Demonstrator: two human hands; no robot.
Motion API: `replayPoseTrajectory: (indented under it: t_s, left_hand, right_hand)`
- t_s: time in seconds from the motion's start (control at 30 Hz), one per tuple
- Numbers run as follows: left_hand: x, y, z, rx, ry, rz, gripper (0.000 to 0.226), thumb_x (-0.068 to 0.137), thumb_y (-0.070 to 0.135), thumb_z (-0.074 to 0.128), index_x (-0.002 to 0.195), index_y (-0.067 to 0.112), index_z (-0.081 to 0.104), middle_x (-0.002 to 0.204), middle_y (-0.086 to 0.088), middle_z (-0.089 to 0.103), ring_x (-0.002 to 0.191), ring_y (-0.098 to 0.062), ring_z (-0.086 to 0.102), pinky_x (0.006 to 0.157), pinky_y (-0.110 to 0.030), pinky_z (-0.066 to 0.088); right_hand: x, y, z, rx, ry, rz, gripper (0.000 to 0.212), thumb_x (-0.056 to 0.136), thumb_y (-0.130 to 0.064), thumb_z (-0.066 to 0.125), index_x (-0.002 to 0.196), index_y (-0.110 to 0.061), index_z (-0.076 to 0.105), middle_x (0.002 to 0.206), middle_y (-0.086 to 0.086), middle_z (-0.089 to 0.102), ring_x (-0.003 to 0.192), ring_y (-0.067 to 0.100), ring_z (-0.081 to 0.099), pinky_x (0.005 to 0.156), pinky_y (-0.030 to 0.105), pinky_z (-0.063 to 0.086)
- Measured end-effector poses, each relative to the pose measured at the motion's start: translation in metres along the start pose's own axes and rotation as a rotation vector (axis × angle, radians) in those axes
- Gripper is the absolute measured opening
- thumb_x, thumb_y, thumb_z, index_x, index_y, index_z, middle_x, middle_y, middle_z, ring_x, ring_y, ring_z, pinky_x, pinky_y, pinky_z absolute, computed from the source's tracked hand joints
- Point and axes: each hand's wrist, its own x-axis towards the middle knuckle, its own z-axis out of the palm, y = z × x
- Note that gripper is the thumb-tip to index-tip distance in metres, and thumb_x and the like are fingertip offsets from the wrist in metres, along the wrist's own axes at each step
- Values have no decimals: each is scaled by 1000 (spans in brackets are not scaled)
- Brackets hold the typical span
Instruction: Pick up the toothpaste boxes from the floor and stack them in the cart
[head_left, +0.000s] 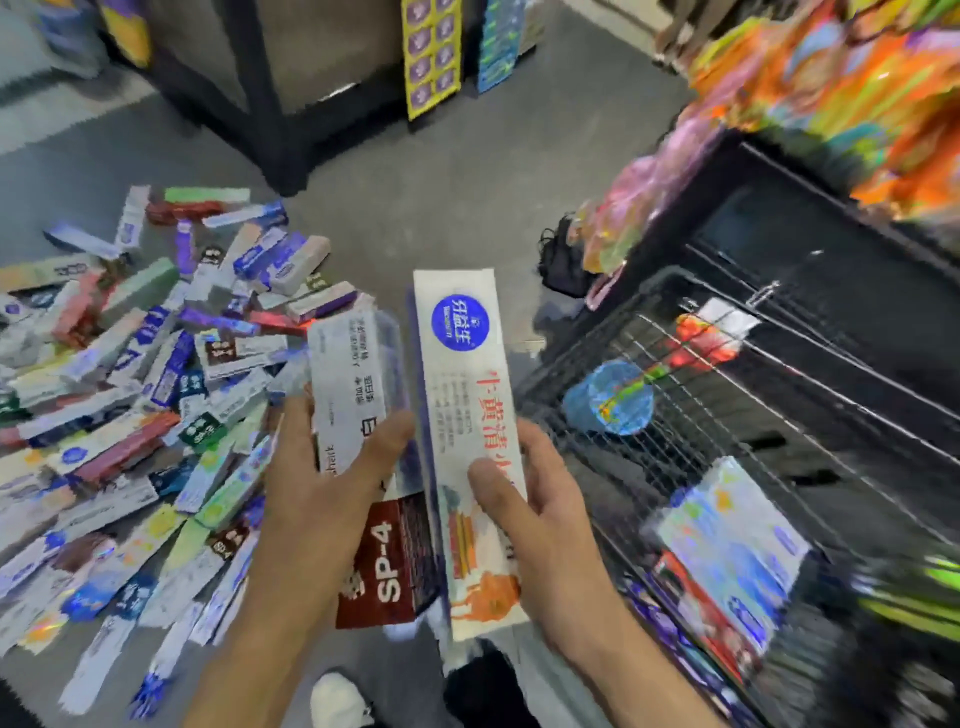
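Toothpaste boxes (130, 395) are lying heaped on the floor (441, 208) while we are gripping two above them: our left hand (317, 478) is clamping a white-and-maroon box (374, 467) reading "SP-4". Our right hand (540, 514) is clamping a white box (467, 395) bearing a blue roundel and red Chinese characters, just beside the wire cart (727, 395), already holding several boxes.

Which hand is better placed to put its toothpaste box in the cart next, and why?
Probably the right hand: it grips the white box with the blue circle right beside the wire cart; the left hand holds boxes nearer the floor pile.
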Motion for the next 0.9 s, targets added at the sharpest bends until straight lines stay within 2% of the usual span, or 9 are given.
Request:
replayPoseTrajectory:
  t_s: [0.13, 0.23, 0.3, 0.37, 0.43, 0.6, 0.7, 0.77, 0.9]
  left_hand:
    - [-17, 58, 72, 42, -232, 18, 58, 64, 66, 79, 113, 41, 62, 99, 23, 73, 82, 3, 71, 59, -13, 53]
    - [-30, 84, 128, 104, -408, 23, 69, 56, 69, 81, 110, 32, 61, 91, 26, 72, 74, 7, 67, 57, -5, 46]
    - [-37, 90, 164, 167, -520, 6, 66, 61, 68, 79, 110, 29, 61, 88, 22, 72, 71, 6, 67, 61, -12, 48]
    - [-43, 90, 196, 222, -609, -21, 62, 64, 73, 79, 113, 40, 61, 96, 18, 74, 83, -3, 71, 74, -31, 53]
    - [-47, 84, 226, 291, -700, -18, 60, 62, 74, 72, 115, 48, 58, 102, 19, 74, 90, -5, 71, 79, -37, 53]
    - [-55, 61, 289, 434, -861, -32, 63, 65, 75, 70, 120, 49, 53, 105, 24, 69, 94, -1, 68, 84, -38, 56]
    - [-57, 41, 322, 512, -960, -37, 60, 71, 75, 72, 121, 54, 49, 105, 33, 64, 93, 7, 65, 77, -27, 52]
    - [-59, 25, 342, 541, -1001, -41, 63, 71, 67, 71, 127, 46, 50, 104, 31, 66, 91, 6, 66, 72, -21, 50]
    - [-60, -10, 367, 549, -1064, -69, 66, 77, 62, 74, 134, 41, 48, 107, 27, 66, 96, 3, 67, 73, -18, 51]
  right_hand:
    - [-38, -43, -63, 47, 184, -9, 46, 88, -30, 65, 132, -24, 55, 118, 0, 73, 108, 20, 69, 92, 39, 55]
    - [-61, -59, -114, 140, 349, -11, 44, 87, -30, 67, 130, -27, 57, 120, 1, 72, 108, 20, 69, 87, 33, 56]
    - [-75, -63, -148, 196, 448, -12, 37, 87, -31, 68, 123, -34, 62, 120, 3, 72, 105, 20, 70, 84, 32, 56]
    - [-89, -63, -181, 260, 531, -5, 33, 84, -32, 71, 115, -40, 65, 118, 3, 73, 100, 17, 71, 78, 29, 57]
    - [-103, -58, -212, 299, 619, 18, 38, 78, -35, 75, 114, -42, 66, 116, 1, 74, 95, 13, 72, 71, 24, 56]
    - [-128, -38, -276, 139, 730, 94, 66, 72, -52, 78, 131, -34, 53, 126, -5, 70, 116, 20, 67, 101, 49, 51]
    - [-139, -26, -307, 69, 735, 170, 77, 63, -65, 85, 128, -53, 46, 126, -21, 66, 115, 3, 65, 90, 28, 56]
    - [-145, -13, -326, 44, 766, 201, 73, 62, -62, 87, 123, -59, 46, 121, -27, 65, 110, -4, 64, 82, 17, 54]
    - [-153, 19, -354, 57, 791, 277, 70, 77, -37, 87, 134, -44, 47, 119, -20, 69, 105, 3, 69, 84, 29, 57]
